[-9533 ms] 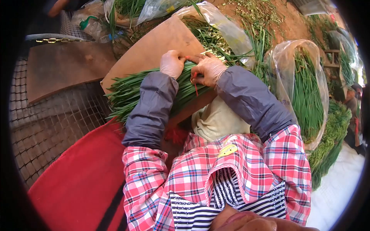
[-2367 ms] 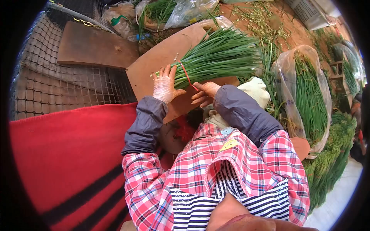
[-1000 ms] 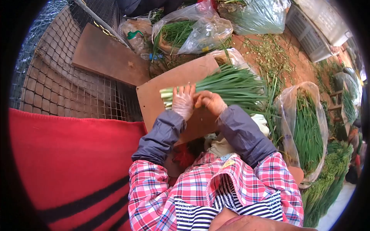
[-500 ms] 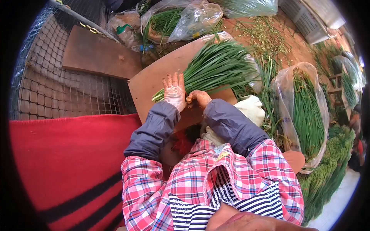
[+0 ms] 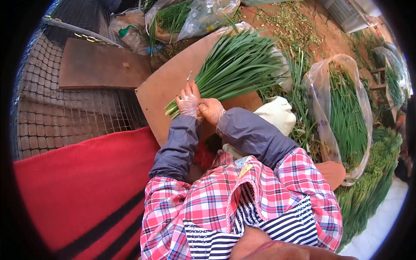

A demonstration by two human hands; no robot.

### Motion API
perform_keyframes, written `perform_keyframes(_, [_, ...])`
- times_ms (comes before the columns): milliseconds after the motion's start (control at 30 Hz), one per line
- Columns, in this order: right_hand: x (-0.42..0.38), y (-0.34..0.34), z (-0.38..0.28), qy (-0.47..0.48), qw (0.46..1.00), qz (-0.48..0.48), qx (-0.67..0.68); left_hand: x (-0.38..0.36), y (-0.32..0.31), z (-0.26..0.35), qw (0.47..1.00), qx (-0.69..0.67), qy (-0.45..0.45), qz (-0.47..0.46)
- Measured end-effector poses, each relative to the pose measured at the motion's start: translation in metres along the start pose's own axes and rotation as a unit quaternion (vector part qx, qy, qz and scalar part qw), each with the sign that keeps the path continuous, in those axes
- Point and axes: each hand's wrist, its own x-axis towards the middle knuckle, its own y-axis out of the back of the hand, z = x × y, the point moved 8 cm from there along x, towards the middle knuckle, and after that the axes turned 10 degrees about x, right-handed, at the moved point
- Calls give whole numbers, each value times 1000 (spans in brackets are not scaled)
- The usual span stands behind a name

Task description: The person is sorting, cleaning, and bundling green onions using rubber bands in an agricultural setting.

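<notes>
An outdoor vegetable-sorting spot: bare dirt ground [image 5: 329, 30] strewn with trimmings, plastic bags of green chives [image 5: 346, 108] on the right, wire mesh [image 5: 65, 117] left.

Both gloved hands meet at the stem end of a bundle of green chives [image 5: 236, 65] lying on a brown board [image 5: 167, 84]. The left hand [image 5: 189, 102] lies over the stems; the right hand [image 5: 211, 110], at its four o'clock, seems to grip them. The leaves fan toward one o'clock.
</notes>
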Motion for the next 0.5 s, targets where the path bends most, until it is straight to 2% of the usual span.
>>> perform_keyframes(67, [1,0,-10,26,998,11,-61,-4,-1,1,999,30,-1,25])
perform_keyframes(100, [2,-4,-8,-21,998,-50,-44,-5,-7,0,999,31,-2,33])
perform_keyframes(133, [-2,2,-23,0,994,-65,-89,-1,-5,-1,998,31,-5,46])
perform_keyframes(200, [-11,23,-57,41,979,-84,-181,4,4,-5,995,-88,-54,-6])
perform_keyframes(233, [-14,50,-77,88,988,-2,-131,3,22,-11,983,-159,-88,-32])
perform_keyframes(267, [-15,79,-88,134,985,76,-80,9,29,-17,948,-286,-116,-79])
perform_keyframes(300, [-13,99,-92,178,966,114,-150,14,36,-23,894,-406,-132,-135])
perform_keyframes(333, [-9,118,-95,221,939,149,-217,14,6,-22,697,-685,-31,-208])
perform_keyframes(400, [7,122,-56,140,934,91,-316,39,24,-28,766,-622,3,-162])
perform_keyframes(467, [5,111,-29,53,887,40,-457,63,43,1,845,-513,-66,-133])
perform_keyframes(500, [3,105,-18,28,889,49,-454,70,48,21,876,-456,-99,-119])
